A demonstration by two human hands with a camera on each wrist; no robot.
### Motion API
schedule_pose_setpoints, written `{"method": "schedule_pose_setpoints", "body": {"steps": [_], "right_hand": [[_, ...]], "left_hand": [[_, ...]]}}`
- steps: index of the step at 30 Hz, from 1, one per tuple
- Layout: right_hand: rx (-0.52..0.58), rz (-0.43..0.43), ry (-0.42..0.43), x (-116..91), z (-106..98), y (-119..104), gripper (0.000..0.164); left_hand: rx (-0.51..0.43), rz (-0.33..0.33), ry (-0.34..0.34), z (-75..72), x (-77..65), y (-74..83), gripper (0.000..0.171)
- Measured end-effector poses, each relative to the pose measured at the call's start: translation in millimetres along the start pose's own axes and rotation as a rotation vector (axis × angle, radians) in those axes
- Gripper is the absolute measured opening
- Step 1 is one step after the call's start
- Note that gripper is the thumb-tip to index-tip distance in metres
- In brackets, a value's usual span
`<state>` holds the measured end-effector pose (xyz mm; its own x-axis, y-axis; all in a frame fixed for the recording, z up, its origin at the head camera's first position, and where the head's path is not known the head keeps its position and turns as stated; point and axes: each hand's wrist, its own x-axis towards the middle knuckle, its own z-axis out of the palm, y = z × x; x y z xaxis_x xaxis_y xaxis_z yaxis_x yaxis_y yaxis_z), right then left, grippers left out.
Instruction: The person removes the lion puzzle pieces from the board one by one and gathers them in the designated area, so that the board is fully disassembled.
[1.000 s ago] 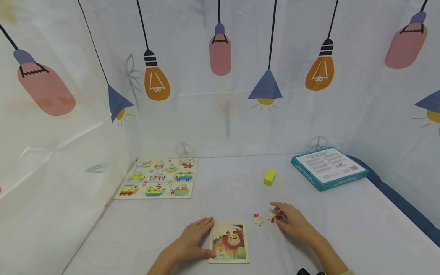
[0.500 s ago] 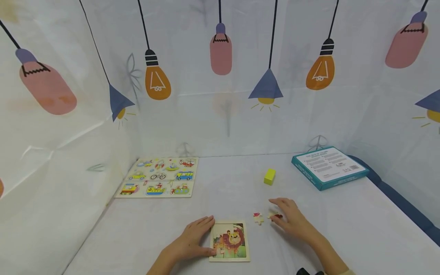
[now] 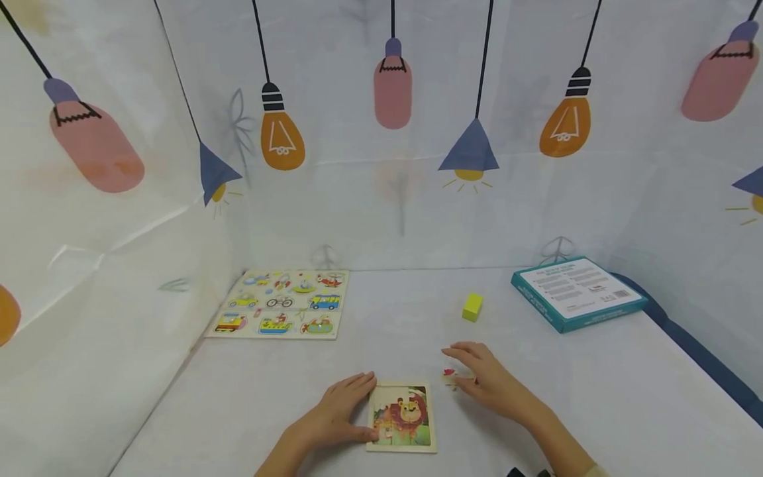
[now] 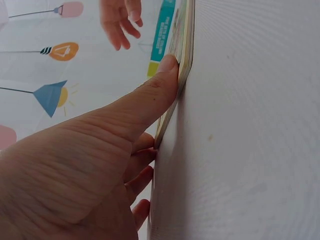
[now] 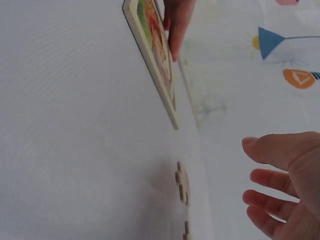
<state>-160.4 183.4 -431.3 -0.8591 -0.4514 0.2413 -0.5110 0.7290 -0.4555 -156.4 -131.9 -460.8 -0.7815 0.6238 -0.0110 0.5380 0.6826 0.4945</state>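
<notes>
White sheet backdrop (image 3: 346, 212), printed with hanging lamps, rises behind the white-covered surface (image 3: 238, 391); a dark blue strip (image 3: 703, 351) runs along the surface's right edge. Flat teal cardboard box (image 3: 587, 288), white printed face up, lies near the far right corner. Thin pale board (image 3: 277, 305) with coloured vehicle pictures lies flat at the far left corner. Hands are well apart. Left hand (image 3: 340, 414): fingers extended, at the left side of the lion tray; thumb resting on the tray's rim close to its near left corner, fingertips at its far left corner. Right hand (image 3: 489, 384): raised off the surface, thumb and fingers spread, nothing between them. Square pale wooden tray (image 3: 402, 448) holding a lion jigsaw picture (image 3: 409, 411) lies flat close to the surface's near edge, around its middle; pale patch in the picture's far left part. Small bright yellow rectangular block (image 3: 473, 308) sits towards the far edge, nearer the box than the board. Two small wooden jigsaw pieces lie to the right of the tray: one piece with a red patch (image 3: 449, 377) nearer the tray, the second piece (image 5: 187, 232) just beyond, mostly hidden by the right hand in the head view.
</notes>
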Motion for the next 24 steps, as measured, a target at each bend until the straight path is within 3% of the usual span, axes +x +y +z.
{"method": "schedule_pose_setpoints", "body": {"steps": [10,16,24], "right_hand": [[-0.04,-0.132,-0.19,22,13,-19,0.037],[-0.006,-0.165,-0.212,30,24,-20,0.038],[0.077,-0.111,-0.26,30,42,-19,0.038]], "left_hand": [[0.027,0.015,0.004,-1.6,0.3,2.7,0.09],[0.015,0.014,0.002,-1.0,1.3,2.5,0.09],[0.032,0.02,0.006,-2.3,-1.8,2.9,0.09]]}}
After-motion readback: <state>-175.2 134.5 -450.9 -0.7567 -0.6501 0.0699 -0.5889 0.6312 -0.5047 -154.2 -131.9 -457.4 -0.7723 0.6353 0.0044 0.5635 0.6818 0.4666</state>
